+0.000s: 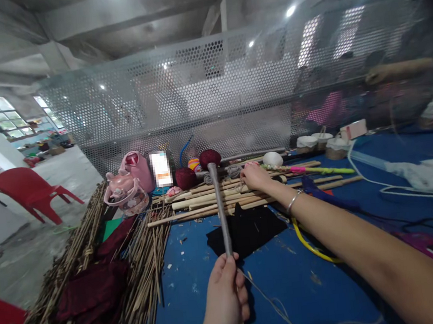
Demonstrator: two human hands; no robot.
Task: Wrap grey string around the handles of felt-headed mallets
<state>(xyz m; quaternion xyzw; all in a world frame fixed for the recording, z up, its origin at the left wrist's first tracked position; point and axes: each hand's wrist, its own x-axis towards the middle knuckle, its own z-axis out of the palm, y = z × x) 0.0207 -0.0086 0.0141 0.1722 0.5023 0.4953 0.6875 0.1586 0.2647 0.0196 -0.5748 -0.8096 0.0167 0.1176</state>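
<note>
My left hand [226, 290] is closed around the lower part of a stick wrapped in grey yarn [222, 213], held upright at the front. Its top overlaps a dark red ball [210, 158]; I cannot tell whether they are joined. From beside this hand a loose grey thread [269, 295] trails to the lower right. My right hand [256, 177] reaches over a pile of bare wooden sticks [201, 199], its fingers curled beside a small grey yarn bundle [234, 171]. What those fingertips hold, if anything, is too small to make out.
Bundled thin twigs [150, 272] and dark red cloth [94, 291] lie left. Black cloth [247, 231] rests on the blue table [191, 288]. Behind are a pink bag [140, 170], a white ball [273, 159], and a perforated metal screen [193, 92]. A yellow cord [313, 249] curves under my right arm.
</note>
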